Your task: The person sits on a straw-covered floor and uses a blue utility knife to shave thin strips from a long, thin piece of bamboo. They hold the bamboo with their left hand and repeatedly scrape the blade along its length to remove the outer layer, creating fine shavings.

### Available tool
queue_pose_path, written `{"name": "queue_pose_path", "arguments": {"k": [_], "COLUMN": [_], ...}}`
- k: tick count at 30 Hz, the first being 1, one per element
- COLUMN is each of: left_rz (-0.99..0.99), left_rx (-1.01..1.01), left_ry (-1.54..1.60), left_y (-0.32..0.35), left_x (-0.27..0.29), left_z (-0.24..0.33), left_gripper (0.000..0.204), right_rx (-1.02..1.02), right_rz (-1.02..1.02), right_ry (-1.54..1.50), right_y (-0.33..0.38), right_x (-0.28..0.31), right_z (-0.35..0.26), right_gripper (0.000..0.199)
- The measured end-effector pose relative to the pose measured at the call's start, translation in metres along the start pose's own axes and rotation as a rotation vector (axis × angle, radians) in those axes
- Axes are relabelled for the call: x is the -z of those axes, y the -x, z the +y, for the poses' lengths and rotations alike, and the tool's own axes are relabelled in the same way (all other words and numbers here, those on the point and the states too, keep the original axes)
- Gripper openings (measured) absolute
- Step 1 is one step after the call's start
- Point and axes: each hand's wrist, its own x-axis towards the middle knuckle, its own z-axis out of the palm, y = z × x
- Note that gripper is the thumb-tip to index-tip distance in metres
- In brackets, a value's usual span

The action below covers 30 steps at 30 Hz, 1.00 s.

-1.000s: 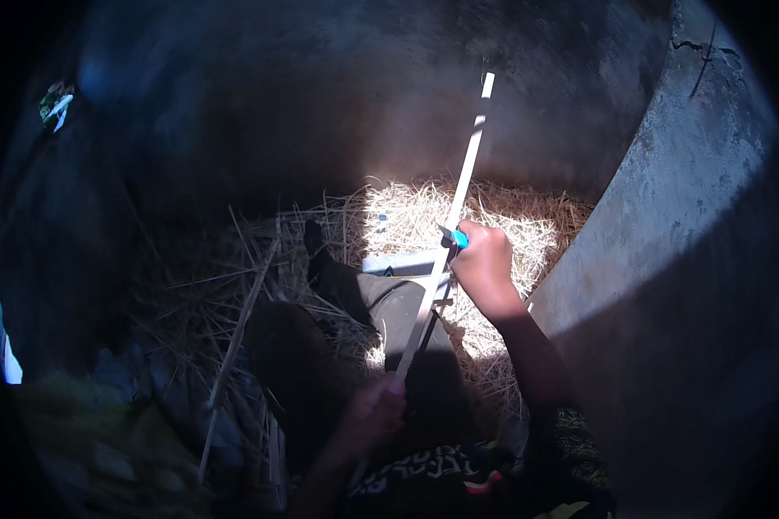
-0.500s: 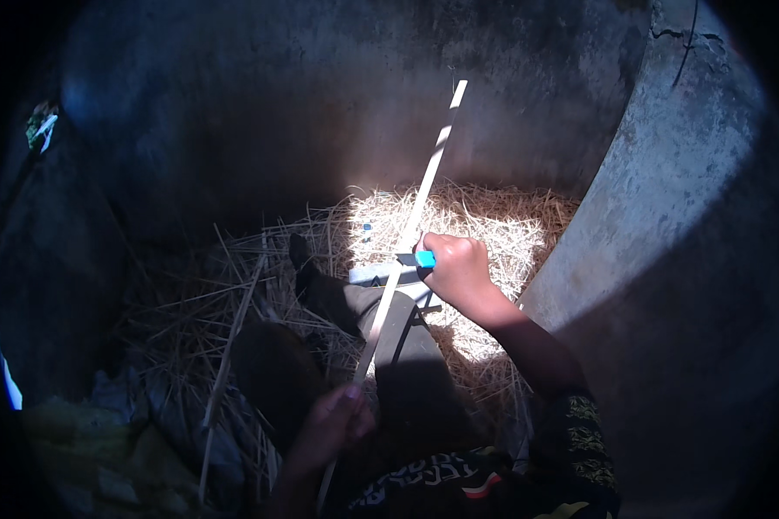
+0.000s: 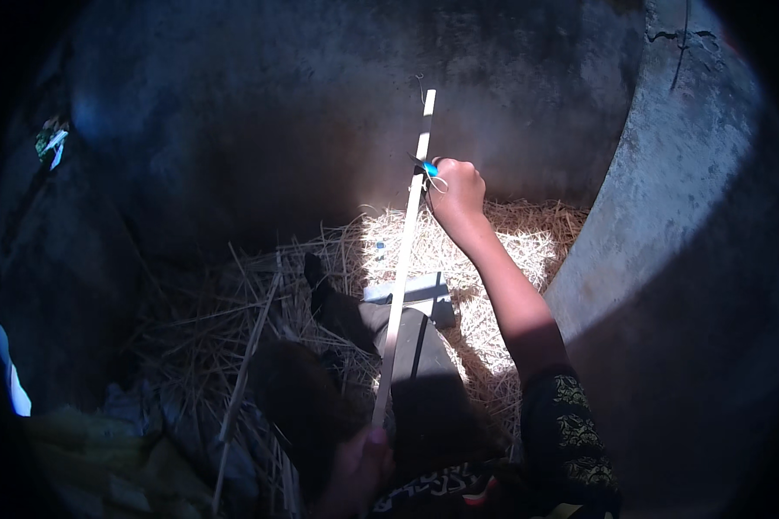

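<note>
A long pale strip of wood or bamboo (image 3: 404, 253) slants up from my lap, its far end rising in front of the dark wall. My left hand (image 3: 361, 464), in shadow, is closed around its near end. My right hand (image 3: 459, 192) is closed on a knife (image 3: 430, 169) with a turquoise handle; its dark blade lies across the strip close to the far end. A thin curled shaving (image 3: 439, 183) hangs beside the knife. The strip passes over my trousered leg (image 3: 411, 346).
Heaped shavings (image 3: 502, 251) cover the floor, brightly sunlit in the middle. A grey block (image 3: 437, 285) lies by my knee, and a small blue object (image 3: 380, 249) sits among the shavings. A curved concrete wall (image 3: 692, 164) rises at the right. Greenish cloth (image 3: 95, 458) lies at lower left.
My right hand and the knife have moved away from me along the strip, toward its far end. The strip now stands steeper, and my left hand sits slightly lower, still gripping it.
</note>
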Motion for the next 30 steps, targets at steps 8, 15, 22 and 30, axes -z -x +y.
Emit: {"name": "queue_pose_path", "arguments": {"k": [8,15,22,30], "left_rz": [-0.127,-0.017,0.111,0.255], "left_rx": [0.127,0.155,-0.083,-0.352], "left_ry": [0.028,-0.056,-0.188,-0.214], "left_y": [0.015,0.025,0.005,-0.034], "left_x": [0.018,0.053,0.049,0.023], "left_z": [-0.003,-0.023,-0.022,0.022], "left_gripper": [0.03,0.034,0.022,0.038], "right_rx": [-0.449,-0.551,-0.304,0.153], "right_rz": [0.001,-0.033,-0.137,-0.465], "right_ry": [0.191,0.146,-0.058,-0.206], "right_y": [-0.071,-0.059,-0.012,0.096], "right_x": [0.0,0.029,0.029,0.034], "right_z": [0.096,0.147,0.108,-0.004], "right_gripper": [0.021,0.024,0.025,0.028]}}
